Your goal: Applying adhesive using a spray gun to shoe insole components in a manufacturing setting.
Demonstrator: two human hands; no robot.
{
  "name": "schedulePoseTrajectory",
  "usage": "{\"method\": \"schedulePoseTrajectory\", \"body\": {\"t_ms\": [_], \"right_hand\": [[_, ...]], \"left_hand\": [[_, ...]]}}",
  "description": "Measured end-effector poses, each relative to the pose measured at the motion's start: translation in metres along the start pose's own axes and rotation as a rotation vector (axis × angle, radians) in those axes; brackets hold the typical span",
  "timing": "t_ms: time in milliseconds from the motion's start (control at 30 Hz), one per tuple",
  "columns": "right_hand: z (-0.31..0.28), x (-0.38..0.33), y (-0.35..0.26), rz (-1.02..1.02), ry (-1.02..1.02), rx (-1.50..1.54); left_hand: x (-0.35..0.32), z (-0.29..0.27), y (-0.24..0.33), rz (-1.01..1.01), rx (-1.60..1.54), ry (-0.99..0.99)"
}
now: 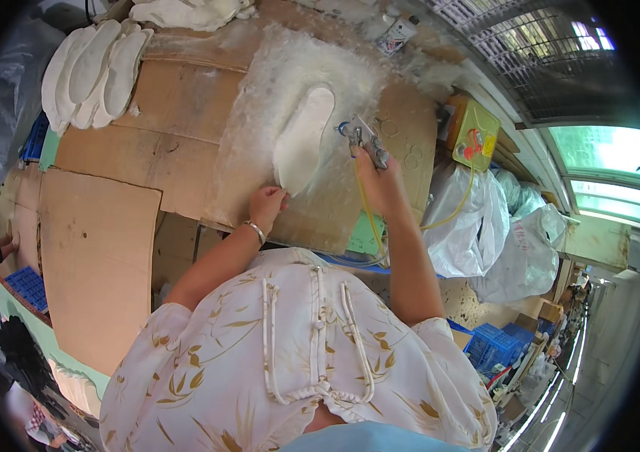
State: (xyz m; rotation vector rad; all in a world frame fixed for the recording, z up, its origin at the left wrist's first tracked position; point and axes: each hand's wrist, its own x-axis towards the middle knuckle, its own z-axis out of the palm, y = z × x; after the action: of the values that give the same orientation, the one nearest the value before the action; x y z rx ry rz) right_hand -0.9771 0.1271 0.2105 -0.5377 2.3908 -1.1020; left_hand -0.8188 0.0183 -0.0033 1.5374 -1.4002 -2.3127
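A cream insole (306,135) lies on a cardboard sheet under a pale, fuzzy coating of residue. My left hand (265,206), a bracelet at its wrist, pinches the insole's near end between thumb and fingers. To the right of the insole, my right hand (381,177) grips a metal spray gun (363,138), whose nozzle points left toward it. From the gun a thin yellow hose (365,197) runs down past my forearm.
Stacked cream insoles (95,74) lie at the far left, with more pale pieces (184,12) at the back. A yellow container (475,134) with a red cap and white plastic bags (464,218) stand at the right. A cardboard panel (97,248) lies left; blue crates (494,345) sit lower right.
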Motion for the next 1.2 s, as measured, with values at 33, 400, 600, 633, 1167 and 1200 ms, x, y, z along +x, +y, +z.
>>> {"method": "schedulePoseTrajectory", "body": {"t_ms": [33, 400, 600, 633, 1167, 1200], "right_hand": [[-0.001, 0.003, -0.003, 0.000, 0.021, -0.017], [-0.012, 0.043, 0.017, -0.040, 0.082, 0.077], [-0.014, 0.030, 0.014, -0.025, 0.063, 0.011], [-0.013, 0.027, 0.015, 0.001, 0.070, 0.013], [-0.011, -0.031, 0.031, 0.006, -0.017, -0.075], [-0.011, -0.035, 0.031, -0.013, -0.037, -0.058]], "left_hand": [[0.000, -0.001, 0.000, 0.006, 0.001, -0.001], [0.000, -0.001, 0.001, -0.030, 0.045, -0.048], [0.002, -0.003, -0.002, -0.029, 0.035, -0.050], [0.002, -0.002, -0.002, -0.032, 0.036, -0.044], [0.004, -0.002, -0.004, -0.037, 0.012, -0.058], [0.004, -0.002, -0.005, -0.032, 0.006, -0.061]]}}
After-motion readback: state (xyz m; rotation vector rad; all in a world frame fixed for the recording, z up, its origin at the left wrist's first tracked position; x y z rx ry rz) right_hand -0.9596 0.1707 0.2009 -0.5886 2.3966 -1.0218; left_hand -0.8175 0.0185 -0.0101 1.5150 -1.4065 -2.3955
